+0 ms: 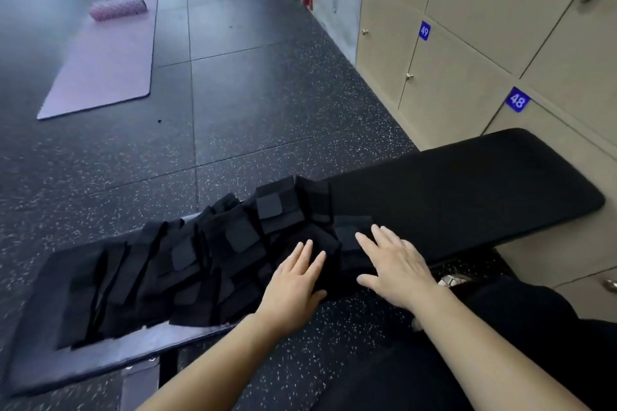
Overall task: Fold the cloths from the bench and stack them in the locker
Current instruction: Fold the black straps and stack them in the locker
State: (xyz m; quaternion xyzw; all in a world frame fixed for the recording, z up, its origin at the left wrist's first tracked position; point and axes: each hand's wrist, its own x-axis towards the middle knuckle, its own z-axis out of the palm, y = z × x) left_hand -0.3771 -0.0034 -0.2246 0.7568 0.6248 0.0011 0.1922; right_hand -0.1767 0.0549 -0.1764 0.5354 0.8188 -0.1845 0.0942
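Observation:
Several black cloths [187, 260] lie overlapping in a row along a black padded bench [467, 190]. My left hand [293, 280] rests flat, fingers apart, on the nearest black cloth [329, 243] at the row's right end. My right hand [397, 264] lies flat beside it on the same cloth, fingers spread. Neither hand grips anything. Beige lockers [467, 53] numbered 48, 49 and 50 stand shut along the right wall.
A purple yoga mat [103, 60] with a pink foam roller [118, 9] lies on the dark speckled floor at upper left. A bag and stand legs sit at the far top. My dark-clothed leg [500, 344] is at lower right.

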